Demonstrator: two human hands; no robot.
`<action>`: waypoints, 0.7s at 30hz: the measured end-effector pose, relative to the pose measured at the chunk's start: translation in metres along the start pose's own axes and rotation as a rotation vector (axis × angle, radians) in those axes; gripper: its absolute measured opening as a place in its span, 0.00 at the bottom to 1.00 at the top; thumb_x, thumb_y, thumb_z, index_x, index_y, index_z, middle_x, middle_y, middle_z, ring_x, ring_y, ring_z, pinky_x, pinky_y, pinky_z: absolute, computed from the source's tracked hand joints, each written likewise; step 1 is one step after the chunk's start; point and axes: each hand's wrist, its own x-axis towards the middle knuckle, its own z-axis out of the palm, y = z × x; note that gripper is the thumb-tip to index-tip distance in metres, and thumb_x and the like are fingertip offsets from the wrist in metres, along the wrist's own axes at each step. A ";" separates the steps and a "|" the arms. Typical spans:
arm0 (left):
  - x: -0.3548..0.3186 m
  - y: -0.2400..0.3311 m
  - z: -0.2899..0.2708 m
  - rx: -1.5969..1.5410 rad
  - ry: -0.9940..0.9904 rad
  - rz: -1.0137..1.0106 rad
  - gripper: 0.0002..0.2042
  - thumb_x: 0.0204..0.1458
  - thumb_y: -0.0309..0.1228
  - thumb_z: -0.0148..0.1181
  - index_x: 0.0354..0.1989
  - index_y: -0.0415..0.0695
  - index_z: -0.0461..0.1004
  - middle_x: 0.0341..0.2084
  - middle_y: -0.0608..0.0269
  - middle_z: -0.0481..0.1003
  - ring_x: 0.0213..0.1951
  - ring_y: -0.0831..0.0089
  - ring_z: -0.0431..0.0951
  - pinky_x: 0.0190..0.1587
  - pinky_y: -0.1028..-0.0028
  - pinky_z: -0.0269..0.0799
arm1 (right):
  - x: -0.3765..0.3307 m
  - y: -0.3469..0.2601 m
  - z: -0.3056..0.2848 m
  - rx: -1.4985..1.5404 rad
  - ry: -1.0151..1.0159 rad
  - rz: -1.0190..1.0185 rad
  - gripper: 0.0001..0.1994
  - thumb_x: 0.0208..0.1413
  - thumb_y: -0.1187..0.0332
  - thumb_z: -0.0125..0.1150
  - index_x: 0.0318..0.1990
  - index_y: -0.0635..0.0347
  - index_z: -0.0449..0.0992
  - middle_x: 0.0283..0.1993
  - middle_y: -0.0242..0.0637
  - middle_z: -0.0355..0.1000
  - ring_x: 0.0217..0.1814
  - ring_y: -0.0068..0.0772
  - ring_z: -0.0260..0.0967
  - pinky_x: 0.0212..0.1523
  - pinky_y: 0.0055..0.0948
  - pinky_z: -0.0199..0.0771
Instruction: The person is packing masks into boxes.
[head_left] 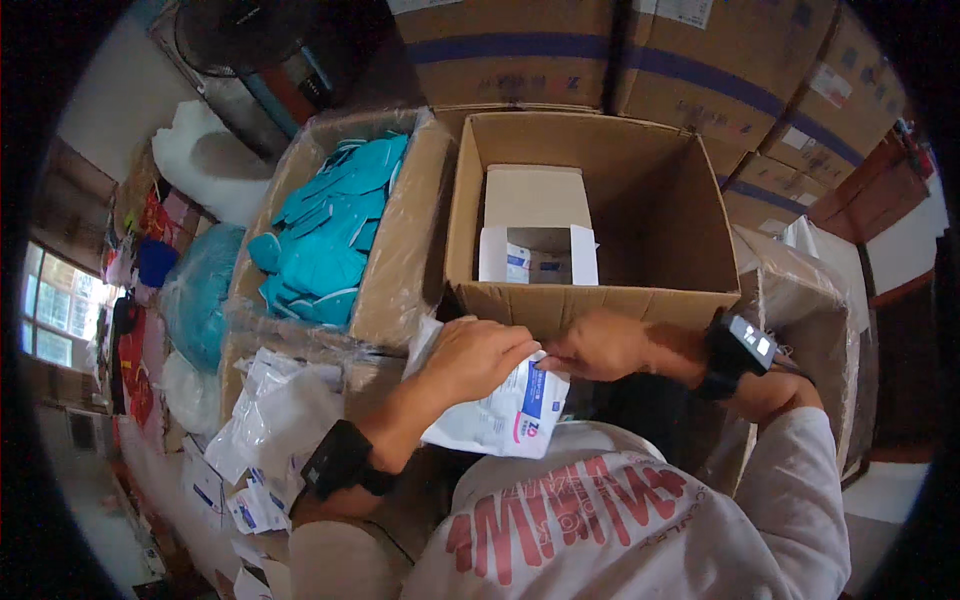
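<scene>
A white plastic packet (pixel 490 420) with a blue label panel and a pink curved mark is held in front of my chest, tilted. My left hand (pixel 475 355) lies over its upper part, fingers curled onto it and the thumb hidden. At the packet's upper right corner, my right hand (pixel 598 345) is closed with its fingertips pinching the edge. Just beyond my hands stands an open cardboard carton (pixel 600 297). Inside it, on the left, are a white box (pixel 538 190) and an open white box (pixel 582 255) containing packets with blue print.
Left of the carton, a plastic-lined box (pixel 395 290) holds a heap of teal face masks (pixel 330 235). Clear plastic bags (pixel 285 410) and loose white packets (pixel 258 502) lie at the lower left. Sealed cartons (pixel 710 60) are stacked behind. Another open box (pixel 815 340) stands at the right.
</scene>
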 end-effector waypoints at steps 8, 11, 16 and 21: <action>-0.030 -0.057 0.088 -0.518 0.288 -0.374 0.14 0.54 0.38 0.46 0.28 0.38 0.68 0.20 0.48 0.68 0.24 0.55 0.68 0.29 0.66 0.63 | 0.005 -0.023 0.042 -0.452 0.114 -0.232 0.05 0.40 0.67 0.53 0.25 0.55 0.71 0.24 0.35 0.68 0.28 0.36 0.70 0.27 0.34 0.71; -0.028 -0.070 0.083 -0.347 0.484 -0.412 0.16 0.55 0.39 0.44 0.28 0.36 0.68 0.21 0.47 0.68 0.26 0.53 0.70 0.30 0.66 0.63 | 0.008 -0.034 0.036 -0.461 0.212 -0.306 0.06 0.41 0.67 0.52 0.27 0.57 0.69 0.22 0.34 0.67 0.27 0.36 0.69 0.26 0.33 0.70; -0.033 -0.114 0.039 -0.267 0.743 -0.708 0.15 0.55 0.37 0.42 0.28 0.36 0.68 0.23 0.45 0.69 0.28 0.57 0.72 0.31 0.66 0.63 | -0.020 -0.058 0.017 -0.281 0.359 -0.354 0.10 0.46 0.66 0.49 0.33 0.62 0.69 0.23 0.39 0.67 0.28 0.39 0.68 0.29 0.35 0.70; -0.031 -0.083 0.008 -0.137 0.834 -0.414 0.14 0.54 0.36 0.44 0.25 0.36 0.68 0.17 0.48 0.68 0.23 0.55 0.70 0.26 0.65 0.62 | -0.035 -0.027 0.036 -0.083 -0.076 0.194 0.13 0.49 0.56 0.54 0.32 0.57 0.71 0.31 0.39 0.69 0.34 0.44 0.68 0.34 0.35 0.70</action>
